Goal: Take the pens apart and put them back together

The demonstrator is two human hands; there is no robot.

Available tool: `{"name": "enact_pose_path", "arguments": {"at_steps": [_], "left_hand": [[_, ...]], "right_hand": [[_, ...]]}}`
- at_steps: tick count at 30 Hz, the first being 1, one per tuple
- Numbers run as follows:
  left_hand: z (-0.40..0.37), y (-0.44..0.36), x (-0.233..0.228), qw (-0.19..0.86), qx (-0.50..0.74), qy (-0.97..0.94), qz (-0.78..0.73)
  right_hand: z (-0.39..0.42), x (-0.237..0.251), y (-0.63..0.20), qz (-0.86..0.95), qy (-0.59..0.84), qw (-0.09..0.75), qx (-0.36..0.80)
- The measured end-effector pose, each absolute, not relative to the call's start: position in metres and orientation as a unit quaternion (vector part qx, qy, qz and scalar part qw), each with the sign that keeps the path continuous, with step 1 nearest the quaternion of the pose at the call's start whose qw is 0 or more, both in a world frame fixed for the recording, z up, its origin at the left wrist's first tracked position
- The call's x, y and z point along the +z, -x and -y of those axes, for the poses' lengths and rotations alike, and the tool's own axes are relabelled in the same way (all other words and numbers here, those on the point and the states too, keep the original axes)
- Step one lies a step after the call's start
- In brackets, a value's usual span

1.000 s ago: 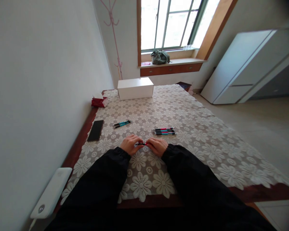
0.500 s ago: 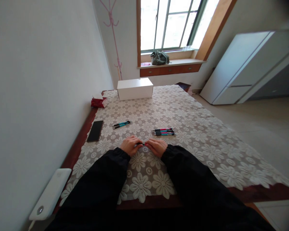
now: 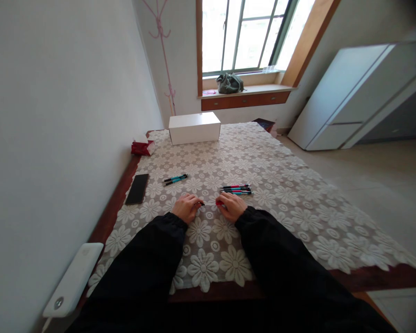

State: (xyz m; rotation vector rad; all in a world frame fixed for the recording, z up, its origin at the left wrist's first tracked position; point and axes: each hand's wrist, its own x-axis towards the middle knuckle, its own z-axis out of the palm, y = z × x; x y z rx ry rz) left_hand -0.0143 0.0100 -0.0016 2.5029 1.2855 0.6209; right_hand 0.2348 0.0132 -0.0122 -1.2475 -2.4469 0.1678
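Observation:
My left hand [image 3: 186,207] is closed in a pinch on the black front part of a pen [image 3: 203,204]. The red barrel [image 3: 219,203] of the same pen sits in the closed fingers of my right hand [image 3: 231,206]. Between the two parts runs a thin, pale refill [image 3: 210,204], bare along its length. Just beyond my right hand lies a row of several pens [image 3: 235,187], red or teal with black grips; the hand partly covers the nearest one. Two teal and black pens [image 3: 175,179] lie past my left hand.
A dark phone [image 3: 137,189] lies at the left on the lace tablecloth [image 3: 280,203]. At the far end stands a white box [image 3: 194,129], with a red tissue packet [image 3: 143,147] to its left. A white corded device [image 3: 72,280] is by the wall.
My hands have moved apart, the right one going right and slightly away from me. The pen's two parts have separated, and the refill now shows between them.

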Motion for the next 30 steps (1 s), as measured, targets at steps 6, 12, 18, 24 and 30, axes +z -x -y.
{"name": "enact_pose_path", "arguments": {"at_steps": [6,12,18,24,30], "left_hand": [[-0.009,0.016,0.000,0.128,0.204,-0.858,-0.455],[-0.007,0.014,0.003,0.136,0.199,-0.872,-0.427],[-0.008,0.013,0.000,0.135,0.200,-0.882,-0.404],[-0.011,0.013,-0.005,0.142,0.230,-0.887,-0.376],[-0.011,0.013,-0.005,0.141,0.226,-0.883,-0.387]], "right_hand": [[-0.016,-0.005,-0.244,0.870,0.462,0.161,0.060],[-0.019,-0.008,-0.248,0.863,0.467,0.187,0.045],[-0.017,-0.013,-0.242,0.874,0.411,0.257,0.037],[-0.007,-0.018,-0.226,0.905,0.346,0.242,0.047],[-0.008,-0.021,-0.226,0.897,0.376,0.229,0.044]]}}
